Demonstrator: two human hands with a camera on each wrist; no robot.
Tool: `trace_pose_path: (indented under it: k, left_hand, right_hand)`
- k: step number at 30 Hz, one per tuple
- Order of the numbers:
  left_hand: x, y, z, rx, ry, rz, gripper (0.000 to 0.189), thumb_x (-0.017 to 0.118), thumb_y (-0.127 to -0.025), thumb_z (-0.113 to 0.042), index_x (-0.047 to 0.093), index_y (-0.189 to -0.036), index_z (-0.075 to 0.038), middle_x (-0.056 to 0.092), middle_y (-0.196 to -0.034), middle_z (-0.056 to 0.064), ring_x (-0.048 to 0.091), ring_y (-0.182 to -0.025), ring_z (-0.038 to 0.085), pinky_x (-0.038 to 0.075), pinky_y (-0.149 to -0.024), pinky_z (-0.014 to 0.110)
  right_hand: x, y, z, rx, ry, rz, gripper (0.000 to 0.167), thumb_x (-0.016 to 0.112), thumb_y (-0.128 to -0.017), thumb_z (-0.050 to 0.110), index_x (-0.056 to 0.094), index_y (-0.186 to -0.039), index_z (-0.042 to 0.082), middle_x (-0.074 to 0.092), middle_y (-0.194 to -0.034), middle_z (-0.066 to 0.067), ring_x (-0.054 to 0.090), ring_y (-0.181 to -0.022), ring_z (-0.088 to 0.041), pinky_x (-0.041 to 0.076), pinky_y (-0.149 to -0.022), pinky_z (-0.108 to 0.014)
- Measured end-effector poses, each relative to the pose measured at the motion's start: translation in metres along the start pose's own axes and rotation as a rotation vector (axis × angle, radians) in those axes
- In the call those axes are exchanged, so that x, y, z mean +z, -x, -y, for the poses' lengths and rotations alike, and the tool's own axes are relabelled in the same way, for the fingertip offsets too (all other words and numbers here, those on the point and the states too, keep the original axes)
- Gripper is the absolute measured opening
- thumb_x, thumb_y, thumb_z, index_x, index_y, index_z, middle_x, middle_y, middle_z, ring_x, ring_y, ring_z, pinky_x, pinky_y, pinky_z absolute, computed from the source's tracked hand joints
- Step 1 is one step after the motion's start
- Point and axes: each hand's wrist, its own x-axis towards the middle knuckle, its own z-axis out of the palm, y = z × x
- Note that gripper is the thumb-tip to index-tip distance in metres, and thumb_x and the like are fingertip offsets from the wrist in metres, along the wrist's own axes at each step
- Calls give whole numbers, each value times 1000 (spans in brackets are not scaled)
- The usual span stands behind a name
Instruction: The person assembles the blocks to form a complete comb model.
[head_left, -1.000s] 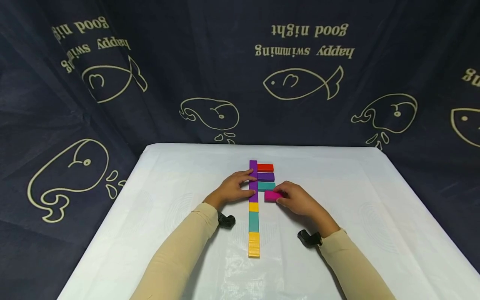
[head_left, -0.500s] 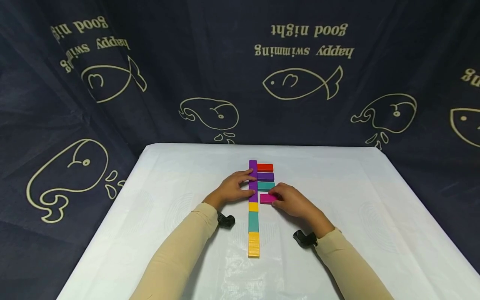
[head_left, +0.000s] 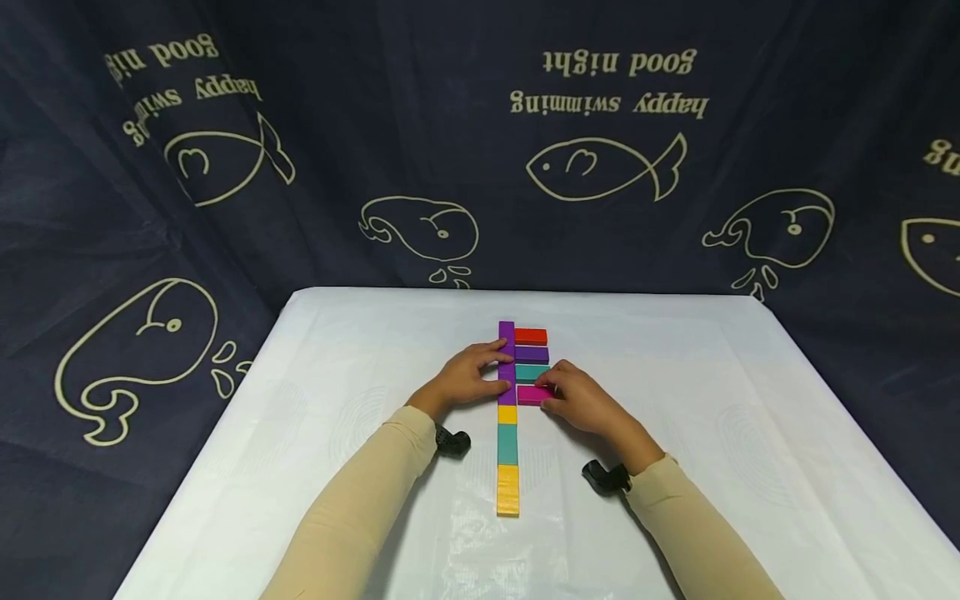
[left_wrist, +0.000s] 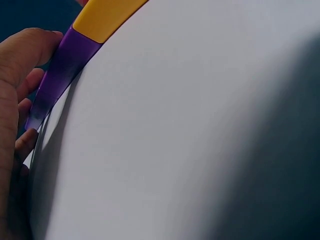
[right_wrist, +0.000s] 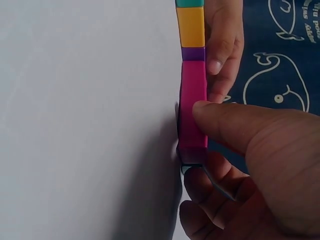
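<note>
A straight line of flat blocks runs away from me, with purple blocks [head_left: 507, 330] at its far end. My left hand [head_left: 467, 377] rests its fingertips and thumb along their left side. In the left wrist view the thumb touches a purple block [left_wrist: 65, 62]. Between thumb and fingers my right hand [head_left: 588, 404] pinches a pink block [head_left: 529, 396], lying crosswise at the right of the line. In the right wrist view the pink block [right_wrist: 192, 100] has its far end right at the purple, with the thumb on its side.
Crosswise beyond the pink block lie a teal block [head_left: 531, 373], a dark purple block [head_left: 532, 355] and a red block [head_left: 531, 337]. Nearer me the line continues with yellow and teal blocks [head_left: 507, 444]. A dark printed curtain [head_left: 480, 167] hangs behind the white table [head_left: 360, 517].
My right hand has moved left with the pink block, bringing its end up beside the purple part of the line. The left hand has stayed in place.
</note>
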Motion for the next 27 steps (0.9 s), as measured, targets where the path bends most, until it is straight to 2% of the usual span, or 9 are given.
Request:
trace_pose_path:
  k: [22,27]
  left_hand:
    - [-1,0,2,30,20,-20,52,72,-88,-39,63,-135,-21,36,-158,0,34,-143,22,26,-118,42]
    - [-2,-1,2,40,28,-27,52,72,-87,-38,63,-135,-20,37,-158,0,35,-143,23,26,-117,42]
  right_hand:
    - [0,-3,-1,4,-1,4,27,74,-89,14,68,-115,8,57,-100,-4,53,-86,-18,49,-82,-37]
    - [-3,-1,-3,16,-36,-27,29,73,-89,16,68,-116,7,59,-104,-6,54,-89,-20,50,-84,-39]
